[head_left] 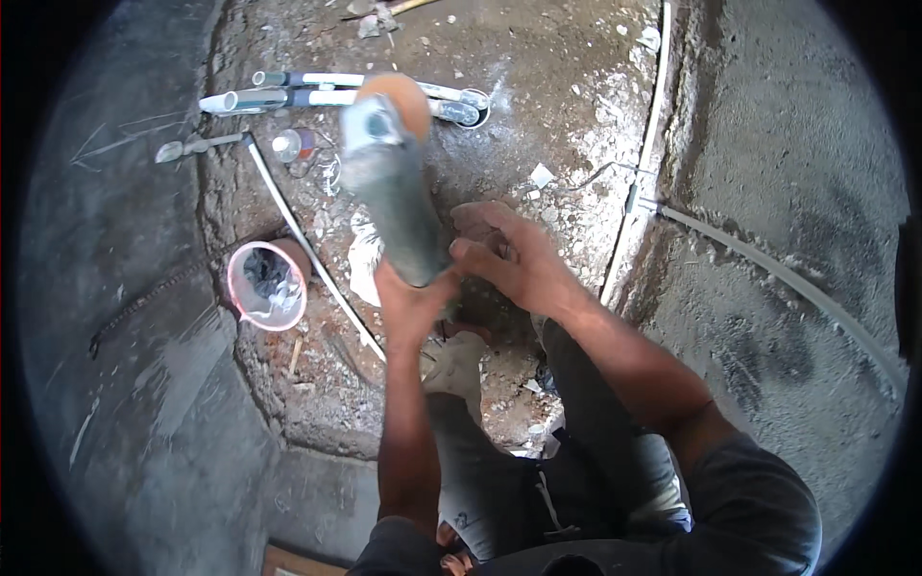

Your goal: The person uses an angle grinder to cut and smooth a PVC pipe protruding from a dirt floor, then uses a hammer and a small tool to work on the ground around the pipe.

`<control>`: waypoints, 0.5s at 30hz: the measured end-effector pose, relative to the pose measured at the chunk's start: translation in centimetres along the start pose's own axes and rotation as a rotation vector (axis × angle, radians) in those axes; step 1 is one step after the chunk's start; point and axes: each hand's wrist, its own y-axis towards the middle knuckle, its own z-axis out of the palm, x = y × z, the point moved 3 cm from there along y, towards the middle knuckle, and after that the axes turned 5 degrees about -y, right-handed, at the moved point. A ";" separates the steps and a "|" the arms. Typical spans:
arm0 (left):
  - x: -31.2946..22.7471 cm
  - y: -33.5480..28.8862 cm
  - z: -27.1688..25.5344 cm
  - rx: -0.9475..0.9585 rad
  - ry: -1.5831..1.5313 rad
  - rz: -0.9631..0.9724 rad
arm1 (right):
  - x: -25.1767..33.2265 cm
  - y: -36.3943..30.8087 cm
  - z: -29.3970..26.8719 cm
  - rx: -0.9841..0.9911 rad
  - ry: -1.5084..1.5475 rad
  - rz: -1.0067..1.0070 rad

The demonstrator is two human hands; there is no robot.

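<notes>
An angle grinder with a grey-green body and an orange-brown disc points away from me, a little blurred by motion. My left hand is closed round its rear end. Close to the right side of that rear end is my right hand, its fingers bent and a gap showing between thumb and fingers. Nothing shows in the right hand; whether its thumb touches the grinder I cannot tell. Beyond the disc lie white and grey pipes, partly hidden by the tool.
A pink-rimmed bucket with plastic inside stands left on the broken ground. A thin white pipe slants beside it, near a clear bottle. Another white pipe runs along the right trench edge, joined by a grey pipe over concrete.
</notes>
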 end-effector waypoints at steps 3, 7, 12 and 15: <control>0.8 -1.8 3.1 0.026 -0.019 -0.049 | 2.8 -0.4 -0.2 0.011 -0.069 0.129; 2.1 -2.3 6.8 0.048 -0.056 0.022 | 2.7 0.4 -1.4 0.023 0.210 0.180; -1.9 -1.2 9.7 0.176 -0.058 0.123 | 3.5 0.7 -5.3 -0.016 0.222 0.338; -5.0 0.6 9.8 0.400 0.035 -0.004 | 5.4 1.3 -8.2 -0.137 0.356 0.494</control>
